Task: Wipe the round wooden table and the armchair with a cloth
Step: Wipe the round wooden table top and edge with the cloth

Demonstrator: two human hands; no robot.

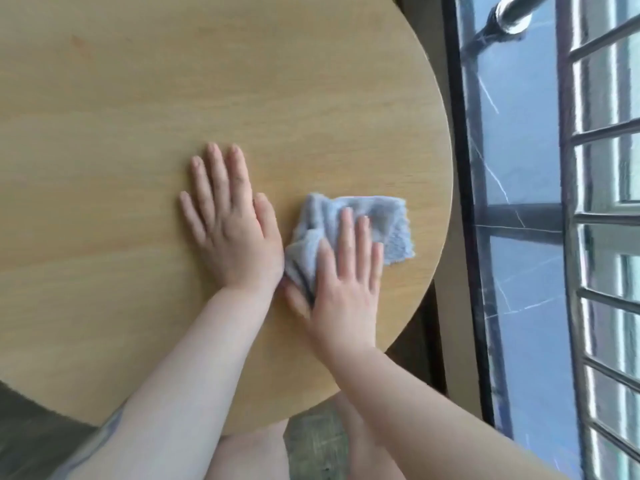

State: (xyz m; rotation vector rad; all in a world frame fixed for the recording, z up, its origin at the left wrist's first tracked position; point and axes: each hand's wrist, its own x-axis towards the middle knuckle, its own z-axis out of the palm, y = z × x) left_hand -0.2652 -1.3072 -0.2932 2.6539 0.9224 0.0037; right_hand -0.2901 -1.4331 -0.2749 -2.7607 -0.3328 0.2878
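The round wooden table (173, 98) fills most of the view. A light blue cloth (388, 220) lies crumpled on it near the right edge. My right hand (343, 275) presses flat on the cloth with straight fingers, and its thumb lies under a fold. My left hand (230, 223) rests flat on the bare wood just left of the cloth, fingers spread. The armchair is out of view.
A window with a dark frame (464, 168) and metal bars (602, 202) runs along the right side, close to the table's edge. A chrome fitting (512, 12) sits at the top right. Dark floor (34, 427) and my legs show below the table.
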